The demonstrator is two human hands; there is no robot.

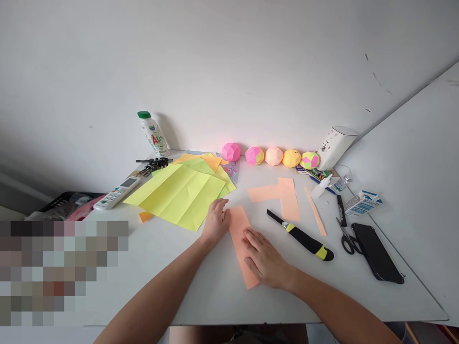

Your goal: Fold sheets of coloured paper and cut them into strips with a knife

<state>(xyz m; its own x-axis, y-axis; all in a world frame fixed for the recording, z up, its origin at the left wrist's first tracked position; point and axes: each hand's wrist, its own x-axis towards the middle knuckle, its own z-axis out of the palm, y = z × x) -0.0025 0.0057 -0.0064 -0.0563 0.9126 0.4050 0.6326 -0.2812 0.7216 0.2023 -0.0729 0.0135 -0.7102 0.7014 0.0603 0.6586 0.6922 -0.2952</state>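
A folded peach-coloured paper strip (238, 231) lies lengthwise in front of me on the white table. My right hand (267, 260) rests on its right side, fingers stretched out and slightly apart over the paper. At the strip's upper left edge is my left hand (215, 222), its fingers loosely bent and the thumb by the paper edge; they do not look closed around it. Right of the strip lies a black and yellow utility knife (304, 241) with its blade out. Beyond it are two overlapping peach paper pieces (289, 200) and a narrow peach strip (315, 212).
Creased yellow paper sheets (179, 191) lie left, beside a remote control (118, 192) and a bottle (154, 136). Several faceted paper balls (274, 156) line the wall. Scissors (349, 241), a black pouch (378, 253), a marker (341, 210) and a glue bottle (322, 185) are right.
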